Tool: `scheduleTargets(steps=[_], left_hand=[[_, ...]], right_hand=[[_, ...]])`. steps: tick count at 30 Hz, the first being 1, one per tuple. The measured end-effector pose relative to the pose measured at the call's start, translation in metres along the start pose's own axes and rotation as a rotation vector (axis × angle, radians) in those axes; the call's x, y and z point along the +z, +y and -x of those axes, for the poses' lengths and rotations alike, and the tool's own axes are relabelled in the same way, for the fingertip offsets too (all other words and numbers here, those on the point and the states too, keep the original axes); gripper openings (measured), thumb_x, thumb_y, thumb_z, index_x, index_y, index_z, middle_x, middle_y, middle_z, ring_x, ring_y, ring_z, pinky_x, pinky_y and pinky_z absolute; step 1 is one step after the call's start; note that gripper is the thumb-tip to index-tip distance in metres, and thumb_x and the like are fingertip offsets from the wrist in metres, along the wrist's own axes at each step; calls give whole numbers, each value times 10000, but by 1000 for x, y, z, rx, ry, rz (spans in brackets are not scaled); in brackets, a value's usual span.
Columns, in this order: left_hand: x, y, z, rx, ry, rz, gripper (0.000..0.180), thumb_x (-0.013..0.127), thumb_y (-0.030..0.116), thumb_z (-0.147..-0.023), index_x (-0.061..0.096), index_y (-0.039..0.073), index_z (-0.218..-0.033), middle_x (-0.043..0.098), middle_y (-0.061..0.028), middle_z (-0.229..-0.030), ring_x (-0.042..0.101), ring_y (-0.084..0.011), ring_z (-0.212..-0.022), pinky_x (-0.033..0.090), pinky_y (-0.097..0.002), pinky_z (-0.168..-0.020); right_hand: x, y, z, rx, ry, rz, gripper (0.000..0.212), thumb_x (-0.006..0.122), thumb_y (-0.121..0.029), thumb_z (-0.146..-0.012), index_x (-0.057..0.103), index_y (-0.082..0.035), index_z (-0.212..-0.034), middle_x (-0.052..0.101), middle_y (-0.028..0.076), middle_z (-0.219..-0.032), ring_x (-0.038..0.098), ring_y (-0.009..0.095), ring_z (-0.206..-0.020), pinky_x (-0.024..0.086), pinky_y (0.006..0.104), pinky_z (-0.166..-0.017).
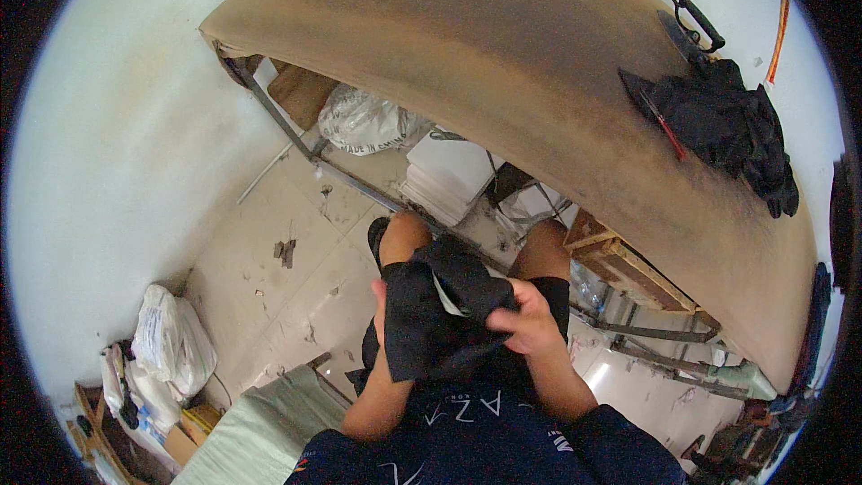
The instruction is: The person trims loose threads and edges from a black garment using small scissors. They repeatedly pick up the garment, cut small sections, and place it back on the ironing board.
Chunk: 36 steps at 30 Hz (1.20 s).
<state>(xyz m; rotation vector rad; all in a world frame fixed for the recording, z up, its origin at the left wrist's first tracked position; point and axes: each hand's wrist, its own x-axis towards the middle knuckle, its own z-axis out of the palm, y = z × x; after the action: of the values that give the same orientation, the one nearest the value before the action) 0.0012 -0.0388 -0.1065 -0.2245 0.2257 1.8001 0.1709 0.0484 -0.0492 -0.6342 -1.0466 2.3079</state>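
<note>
A piece of black cloth is held up over my lap between my two hands. A narrow white strip shows in a fold or opening near its middle. My right hand grips the cloth's right edge, thumb and fingers closed on it and slightly blurred. At the opposite edge, my left hand has hold of the cloth; its thumb side shows while most of its fingers are hidden behind the fabric.
A large brown cloth-covered table curves ahead, bearing a black garment pile, a slim red tool and a black-handled iron. Beneath are a white plastic bag, a white stack and a wooden drawer. White bags stand left.
</note>
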Motion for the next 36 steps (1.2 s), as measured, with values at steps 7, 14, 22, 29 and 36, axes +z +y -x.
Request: scheduleTargets(steps=[7,14,22,29,36], left_hand=[[23,-1,16,243,-185,-474,487,604,321,-954,488,14,-1313,621,-158,-1210,621,-282,-1104,494,-433,-973],[11,-3,1,-77,-235,-57,455,514,320,-983,505,21,-1326,528,-169,-1364,516,-341,-1248,395,-494,-1079],[43,-7,-5,427,-154,-1189,296,525,307,-1006,590,47,-1131,571,-50,-1081,541,-140,-897,438,-294,-797],[68,-23,6,20,-342,-1443,297,729,203,-876,640,-2,-1072,650,-25,-847,576,-109,-702,466,-238,-653],[90,-43,6,-45,-434,-655,494,734,263,-851,586,-45,-1208,651,-162,-1181,651,-211,-1013,509,-309,-881]], right_hand=[[-23,41,8,205,-5,6,468,696,6,-839,533,-22,-1276,614,89,-1212,545,195,-1185,440,357,-1029],[-28,22,6,-104,-67,-778,399,618,-188,-931,540,6,-1271,613,158,-1260,608,307,-1142,483,464,-1006],[-22,-29,11,5,217,-616,353,606,-282,-953,611,20,-1135,688,135,-1101,681,258,-979,541,413,-893],[-37,-32,27,-221,5,-289,302,676,-203,-906,618,14,-1108,694,94,-1005,671,165,-887,536,298,-817],[-79,22,22,-279,-172,1044,1060,853,-211,-687,200,-71,-1510,370,136,-1486,470,229,-1253,457,369,-960]])
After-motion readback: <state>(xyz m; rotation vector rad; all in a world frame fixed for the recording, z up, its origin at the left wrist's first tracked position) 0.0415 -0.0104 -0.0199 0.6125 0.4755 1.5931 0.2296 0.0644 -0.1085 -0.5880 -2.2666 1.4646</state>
